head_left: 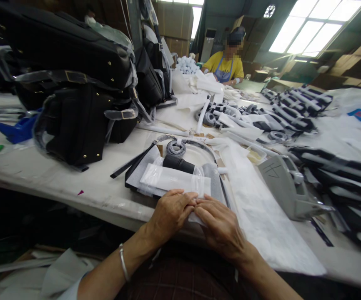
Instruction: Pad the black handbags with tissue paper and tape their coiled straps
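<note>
- The person's left hand [171,211] is curving over the near edge of a soft black bundle [180,164], its fingers bending close together; whether it is pinching anything, one cannot tell.
- The right hand [219,221] is lying opposite, its fingertips meeting the left ones at the same edge; its fingers are bending only slightly, and one cannot tell whether they are gripping or just pressing.
- The bundle is sitting at the near edge of the pale table [105,198], right in front of the person, its rounded black middle rising between flat, fuzzy grey padding [213,179].
- Smooth white paper [164,179] is lying across its front, and crinkled, shiny clear plastic [198,175] is covering part of the right end.
- Just behind, a round coil [176,148] of grey-looking strap is resting.
- To the right, a long, thin, wrinkled white sheet [261,212] is spreading, with a blocky grey tape dispenser [282,183] standing beside it.
- To the left, boxy black bags [77,121] with gold-coloured studs are piling up, some plastic-wrapped straps hanging from them.
- A smooth, silvery bangle [123,262] is circling the left wrist.
- Farther back, a co-worker [236,66] in yellow is sitting or standing at the table.
</note>
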